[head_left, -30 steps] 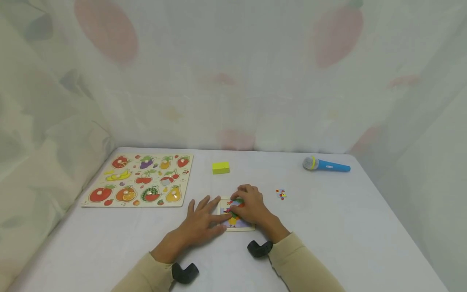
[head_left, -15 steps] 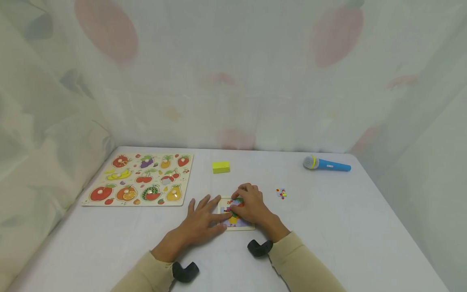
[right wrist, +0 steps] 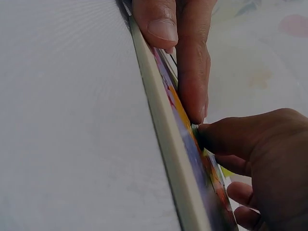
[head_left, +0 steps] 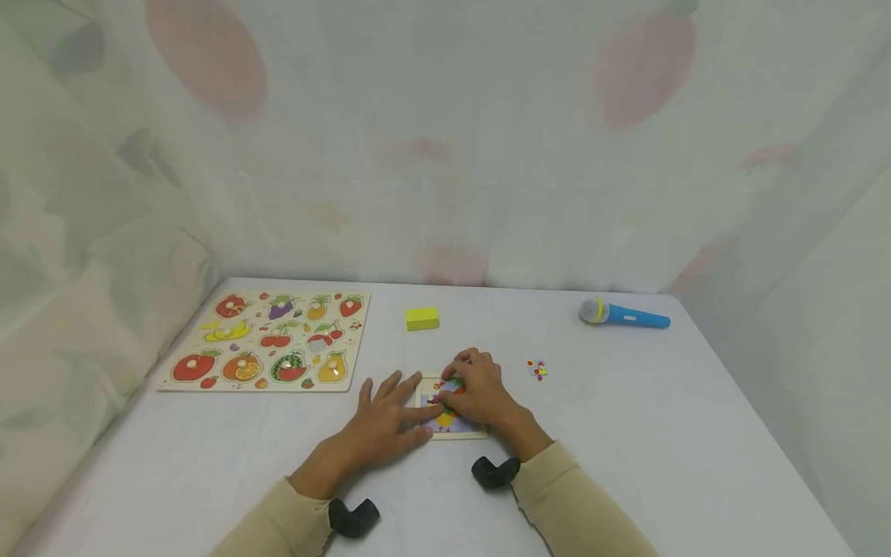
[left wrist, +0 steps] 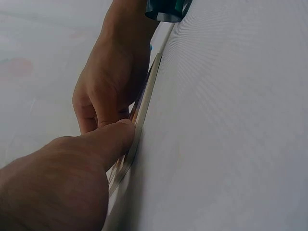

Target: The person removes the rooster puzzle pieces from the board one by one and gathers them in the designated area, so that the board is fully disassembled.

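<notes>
A small jigsaw puzzle in a pale wooden frame [head_left: 459, 436] lies flat on the white table, printed with a colourful cartoon picture. My left hand [head_left: 383, 425] spreads its straight fingers over the frame's left side, the index fingertip resting on the picture and the thumb on the lower left rim. My right hand [head_left: 480, 391] bends over the right part of the puzzle, thumb and fingers curled about a green and red jigsaw piece [head_left: 455, 382]. Most of that piece is hidden under the fingers. In the right wrist view, the left index finger nearly meets the right thumb [right wrist: 221, 134].
A loose jigsaw piece [head_left: 537, 370] lies right of the puzzle. Behind it on the table is a yellow block [head_left: 421, 319]. A fruit peg puzzle board [head_left: 264, 340] lies at the left, a blue toy microphone [head_left: 626, 313] at the back right.
</notes>
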Tool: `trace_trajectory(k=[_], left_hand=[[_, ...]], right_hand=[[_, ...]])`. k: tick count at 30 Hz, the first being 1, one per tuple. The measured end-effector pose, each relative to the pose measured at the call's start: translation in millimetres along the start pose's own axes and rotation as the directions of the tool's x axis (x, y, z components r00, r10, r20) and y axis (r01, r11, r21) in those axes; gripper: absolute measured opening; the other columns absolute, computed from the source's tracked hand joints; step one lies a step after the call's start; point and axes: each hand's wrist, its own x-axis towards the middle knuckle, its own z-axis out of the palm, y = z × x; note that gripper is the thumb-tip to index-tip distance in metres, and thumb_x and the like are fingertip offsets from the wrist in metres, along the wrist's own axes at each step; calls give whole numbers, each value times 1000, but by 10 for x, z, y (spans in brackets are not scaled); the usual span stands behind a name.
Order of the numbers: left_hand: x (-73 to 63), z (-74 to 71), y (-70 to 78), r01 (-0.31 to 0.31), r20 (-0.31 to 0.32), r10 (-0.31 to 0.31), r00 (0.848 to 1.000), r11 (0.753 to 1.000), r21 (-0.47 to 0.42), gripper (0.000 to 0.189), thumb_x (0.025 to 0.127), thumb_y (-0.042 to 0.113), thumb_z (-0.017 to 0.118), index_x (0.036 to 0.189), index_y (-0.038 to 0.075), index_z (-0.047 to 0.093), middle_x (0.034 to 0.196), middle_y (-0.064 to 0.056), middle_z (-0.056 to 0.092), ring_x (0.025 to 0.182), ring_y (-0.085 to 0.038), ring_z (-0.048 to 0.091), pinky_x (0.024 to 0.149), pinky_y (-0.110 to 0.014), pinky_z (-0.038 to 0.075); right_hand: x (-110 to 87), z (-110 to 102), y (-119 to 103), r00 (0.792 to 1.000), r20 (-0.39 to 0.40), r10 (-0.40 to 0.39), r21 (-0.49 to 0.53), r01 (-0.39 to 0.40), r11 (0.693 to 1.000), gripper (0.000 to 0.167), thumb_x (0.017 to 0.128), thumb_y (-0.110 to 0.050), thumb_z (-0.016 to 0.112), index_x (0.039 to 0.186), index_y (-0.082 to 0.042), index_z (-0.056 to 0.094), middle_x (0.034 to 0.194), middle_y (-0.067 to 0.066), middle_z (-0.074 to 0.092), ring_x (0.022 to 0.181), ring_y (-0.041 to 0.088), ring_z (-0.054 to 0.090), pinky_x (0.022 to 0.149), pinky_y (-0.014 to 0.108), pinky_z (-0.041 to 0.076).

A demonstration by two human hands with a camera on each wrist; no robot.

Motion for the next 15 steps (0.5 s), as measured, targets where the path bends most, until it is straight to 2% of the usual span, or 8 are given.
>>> trace_trajectory(k=[4,9,15], left_hand=[[-3,-6,3,7,8,-7,1000,1000,-3,39,94,56,51,129,42,62,156,-6,28,141,-40,16,101,-71,3],[-2,-1,-3,7,11,-7,1000,1000,-5,39,94,56,51,129,42,62,156,-6,28,141,-40,16,101,-71,3],[0,-7,0,5,13,-5,1000,1000,-5,40,94,57,50,128,42,62,155,-6,29,141,-39,16,101,-71,3]], right_hand=[[3,-4,0,1000,-6,-14,22,14,1000,25,83,-33,75,101,-19,65,116,3,50,109,26,42,92,49,33],[-14,7,31,996,-40,-77,22,78,997,26,83,-31,75,104,-18,65,108,-5,58,101,19,46,88,45,35],[-28,25,71,991,-50,-122,7,122,992,31,85,-29,73,113,-17,67,107,-6,59,101,16,45,86,44,34]])
